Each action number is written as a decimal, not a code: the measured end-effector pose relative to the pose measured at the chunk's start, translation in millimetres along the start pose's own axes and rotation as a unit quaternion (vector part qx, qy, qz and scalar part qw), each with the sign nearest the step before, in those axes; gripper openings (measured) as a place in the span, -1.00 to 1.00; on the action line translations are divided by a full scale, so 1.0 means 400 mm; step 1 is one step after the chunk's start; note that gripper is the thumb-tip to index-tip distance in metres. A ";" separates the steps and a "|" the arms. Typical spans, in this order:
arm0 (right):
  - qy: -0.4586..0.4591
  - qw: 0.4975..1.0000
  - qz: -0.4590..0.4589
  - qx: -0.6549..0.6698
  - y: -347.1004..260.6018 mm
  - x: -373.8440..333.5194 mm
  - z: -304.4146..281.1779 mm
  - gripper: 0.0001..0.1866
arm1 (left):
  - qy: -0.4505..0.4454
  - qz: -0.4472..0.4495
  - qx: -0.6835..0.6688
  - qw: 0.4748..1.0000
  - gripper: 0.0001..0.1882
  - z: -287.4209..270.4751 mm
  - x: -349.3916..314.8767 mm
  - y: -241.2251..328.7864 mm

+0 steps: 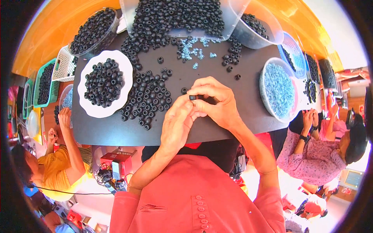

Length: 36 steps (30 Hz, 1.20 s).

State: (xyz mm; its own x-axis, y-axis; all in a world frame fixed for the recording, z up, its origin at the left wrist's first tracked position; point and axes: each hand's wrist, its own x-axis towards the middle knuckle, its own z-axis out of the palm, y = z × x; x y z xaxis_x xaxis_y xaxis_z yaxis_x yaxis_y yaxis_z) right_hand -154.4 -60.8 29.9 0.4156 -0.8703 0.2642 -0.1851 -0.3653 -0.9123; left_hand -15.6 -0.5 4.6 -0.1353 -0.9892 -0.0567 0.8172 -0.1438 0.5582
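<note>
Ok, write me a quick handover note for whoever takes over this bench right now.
Left hand and right hand: together over the black mat, fingertips pinching one small black ring.
Supplies: loose black rings left of the hands, more on the white plate, small grey parts further back and in a clear tub at right.
Done: cannot tell.
Left: large piles remain.

A small assembly workshop: black worktable (217, 128), tubs of black rubber rings (175, 15), co-workers (58, 167) seated alongside.
</note>
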 end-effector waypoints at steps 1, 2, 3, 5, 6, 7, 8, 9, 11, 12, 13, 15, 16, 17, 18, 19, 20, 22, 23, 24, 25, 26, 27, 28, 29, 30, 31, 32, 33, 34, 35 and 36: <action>0.008 1.000 0.003 0.002 -0.001 -0.011 -0.001 -0.75 | -0.002 -0.008 0.004 1.000 -0.74 0.002 -0.003 -0.003; 0.027 0.999 -0.025 -0.018 -0.003 -0.020 0.000 -0.74 | 0.004 0.000 0.038 0.999 -0.75 0.002 -0.007 -0.004; 0.045 0.997 -0.054 -0.038 -0.003 -0.030 0.000 -0.74 | 0.010 0.009 0.072 0.997 -0.76 0.003 -0.011 -0.005; 0.055 0.997 -0.046 -0.026 -0.005 -0.056 0.002 -0.73 | 0.030 -0.007 0.066 0.997 -0.76 -0.009 -0.012 -0.015; 0.058 0.997 -0.042 -0.017 -0.005 -0.067 0.000 -0.71 | 0.034 0.002 0.062 0.997 -0.76 -0.008 -0.011 -0.018; 0.063 0.997 -0.041 -0.017 -0.001 -0.075 -0.003 -0.71 | 0.037 0.011 0.059 0.998 -0.76 -0.006 -0.010 -0.021; 0.072 0.996 -0.050 -0.016 0.004 -0.082 -0.005 -0.71 | 0.037 0.018 0.073 0.996 -0.76 -0.001 -0.009 -0.023; 0.080 0.995 -0.060 -0.016 0.007 -0.087 -0.006 -0.71 | 0.036 0.016 0.076 0.996 -0.76 0.002 -0.009 -0.025; 0.086 0.994 -0.069 -0.021 0.008 -0.090 -0.006 -0.72 | 0.039 0.034 0.090 0.995 -0.75 0.003 -0.010 -0.025; 0.089 0.993 -0.078 -0.027 0.009 -0.091 -0.005 -0.74 | 0.039 0.033 0.094 0.994 -0.75 0.003 -0.012 -0.026; 0.091 0.992 -0.079 -0.024 0.011 -0.092 -0.005 -0.74 | 0.036 0.040 0.113 0.992 -0.74 0.002 -0.014 -0.026; 0.097 0.993 -0.067 0.000 0.018 -0.098 -0.009 -0.77 | 0.032 0.046 0.133 0.989 -0.73 0.004 -0.016 -0.027; 0.098 0.993 -0.067 0.000 0.018 -0.098 -0.010 -0.77 | 0.037 0.042 0.159 0.986 -0.71 0.005 -0.015 -0.027; 0.099 0.993 -0.061 0.009 0.016 -0.098 -0.010 -0.79 | 0.042 0.038 0.184 0.981 -0.70 0.007 -0.015 -0.027; 0.100 0.993 -0.055 0.017 0.015 -0.098 -0.011 -0.81 | 0.042 0.037 0.185 0.981 -0.70 0.006 -0.015 -0.028; 0.101 0.993 -0.055 0.017 0.014 -0.098 -0.011 -0.81 | 0.042 0.038 0.186 0.981 -0.72 0.005 -0.015 -0.029; 0.099 0.994 -0.047 0.024 0.012 -0.098 -0.009 -0.82 | 0.044 0.040 0.186 0.981 -0.74 0.004 -0.016 -0.029; 0.097 0.994 -0.038 0.031 0.007 -0.098 -0.009 -0.82 | 0.037 0.044 0.201 0.978 -0.75 0.008 -0.016 -0.027; 0.093 0.994 -0.043 0.035 0.003 -0.096 -0.010 -0.82 | 0.031 0.050 0.214 0.975 -0.77 0.010 -0.014 -0.025; 0.088 0.994 -0.048 0.039 0.000 -0.094 -0.010 -0.82 | 0.031 0.051 0.213 0.975 -0.77 0.007 -0.014 -0.026; 0.086 0.994 -0.048 0.037 0.000 -0.093 -0.010 -0.82 | 0.011 0.048 0.199 0.979 -0.78 0.001 -0.015 -0.027; 0.082 0.995 -0.039 0.051 0.003 -0.092 -0.011 -0.84 | -0.009 0.046 0.184 0.982 -0.79 -0.002 -0.016 -0.027; 0.078 0.994 -0.029 0.065 0.005 -0.092 -0.011 -0.85 | -0.009 0.049 0.182 0.982 -0.79 0.001 -0.018 -0.025; 0.075 0.995 -0.031 0.063 0.007 -0.092 -0.011 -0.85 | 0.001 0.035 0.194 0.980 -0.79 0.008 -0.020 -0.021; 0.075 0.995 -0.014 0.071 0.009 -0.094 -0.011 -0.87 | 0.011 0.022 0.205 0.978 -0.79 0.011 -0.020 -0.019; 0.075 0.994 0.002 0.079 0.009 -0.091 -0.010 -0.88 | 0.009 0.026 0.190 0.981 -0.84 0.009 -0.019 -0.020; 0.071 0.995 0.000 0.077 0.005 -0.081 -0.012 -0.88 | 0.009 0.030 0.187 0.982 -0.84 0.009 -0.017 -0.019; 0.073 0.997 0.008 0.031 -0.002 -0.064 -0.018 -0.89 | 0.013 0.016 0.177 0.984 -0.85 0.010 -0.014 -0.018; 0.076 0.997 0.015 -0.015 -0.003 -0.044 -0.025 -0.89 | 0.016 0.003 0.167 0.986 -0.85 0.011 -0.012 -0.017; 0.078 0.994 -0.024 -0.076 0.016 -0.013 -0.034 -0.88 | 0.015 0.005 0.165 0.986 -0.85 0.008 -0.013 -0.019; 0.091 0.990 -0.028 -0.105 0.021 0.025 -0.035 -0.88 | 0.018 0.001 0.172 0.985 -0.86 0.001 -0.016 -0.020; 0.084 0.985 -0.064 -0.133 0.029 0.058 -0.037 -0.87 | 0.019 -0.005 0.178 0.984 -0.86 -0.004 -0.016 -0.020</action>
State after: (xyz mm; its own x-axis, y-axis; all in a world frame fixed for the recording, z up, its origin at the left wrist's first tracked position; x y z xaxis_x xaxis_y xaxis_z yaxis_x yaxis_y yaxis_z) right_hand -160.1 -90.0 30.1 0.3020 -0.8454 0.4405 -0.3772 -0.5303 -0.7592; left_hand -20.6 6.9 -0.8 -0.1153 -0.9892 -0.0902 0.5668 -0.1400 0.8118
